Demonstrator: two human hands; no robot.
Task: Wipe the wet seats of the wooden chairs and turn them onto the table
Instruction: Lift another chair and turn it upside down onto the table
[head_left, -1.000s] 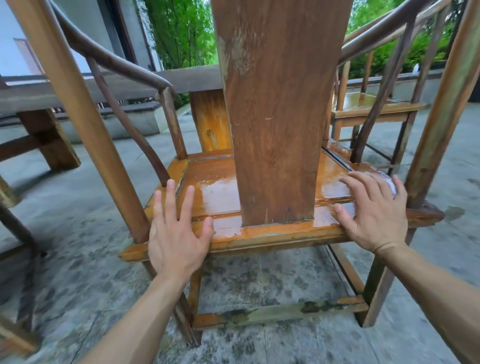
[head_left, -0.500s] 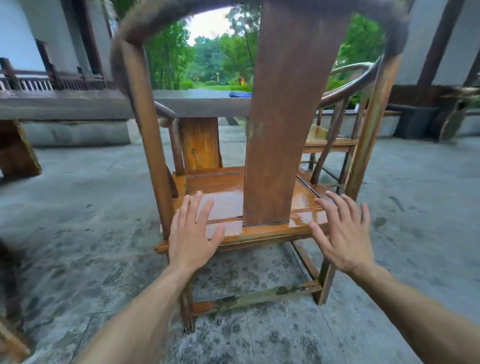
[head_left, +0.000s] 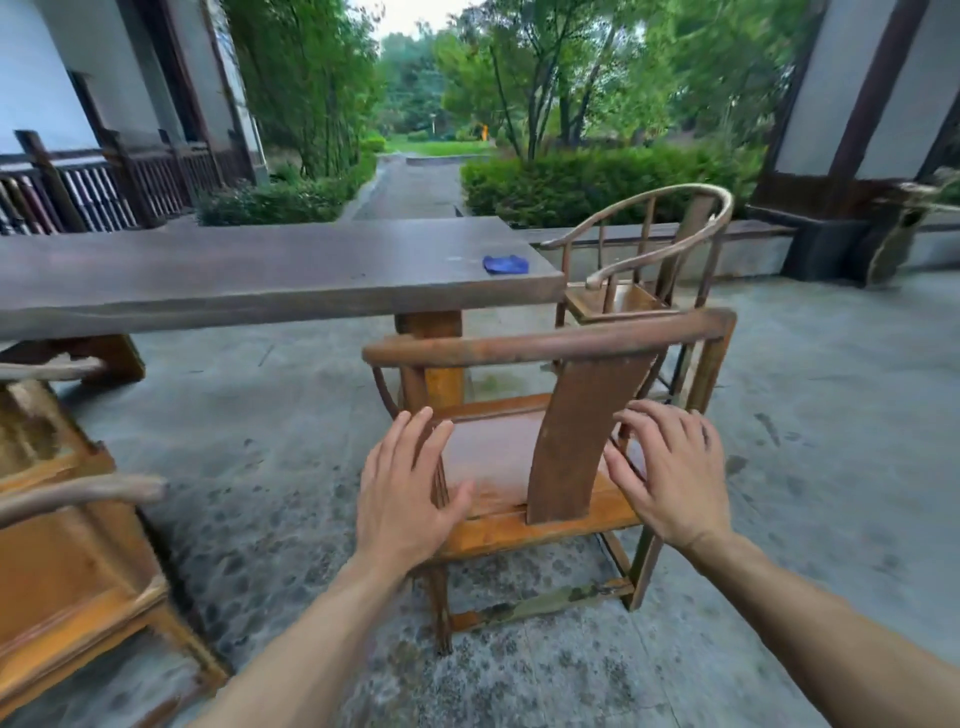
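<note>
The chair (head_left: 540, 467) stands upright just short of the table (head_left: 249, 280), its back facing the person, with the left hand (head_left: 405, 499) and right hand (head_left: 670, 478) spread, holding nothing, flanking its backsplat, equally near, the cloth (head_left: 505, 264) lying on the table beyond.

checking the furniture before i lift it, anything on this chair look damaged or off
The near chair shows wear: its low rear stretcher is patchy, with finish flaked and greenish-grey blotches. The seat looks glossy, perhaps wet. Nothing looks broken or askew. A blue cloth lies on the table.
</note>
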